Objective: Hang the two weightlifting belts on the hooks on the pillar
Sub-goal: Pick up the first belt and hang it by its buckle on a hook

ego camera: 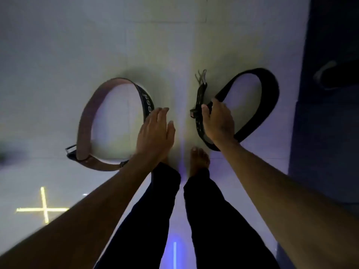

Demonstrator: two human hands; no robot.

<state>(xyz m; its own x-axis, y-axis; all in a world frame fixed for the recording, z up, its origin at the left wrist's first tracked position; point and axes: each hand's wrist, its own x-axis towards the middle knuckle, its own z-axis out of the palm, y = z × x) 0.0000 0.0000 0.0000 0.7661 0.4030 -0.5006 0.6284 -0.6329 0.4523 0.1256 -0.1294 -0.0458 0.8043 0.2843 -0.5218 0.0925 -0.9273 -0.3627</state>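
Head view: right hand [217,121] gripped black belt [270,98] at 2 o'clock; left hand [155,133] spread flat, holding nothing, over brown belt [85,121] at 10 o'clock on floor [58,55].

Pale tiled floor [58,55], dark mat [330,133]

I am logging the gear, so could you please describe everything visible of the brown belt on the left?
The brown weightlifting belt lies on the pale tiled floor, curled into an oval loop standing on its edge. It looks like leather, with a black lettered panel and a metal buckle at its lower left. The left hand reaches over it, fingers extended, contact unclear.
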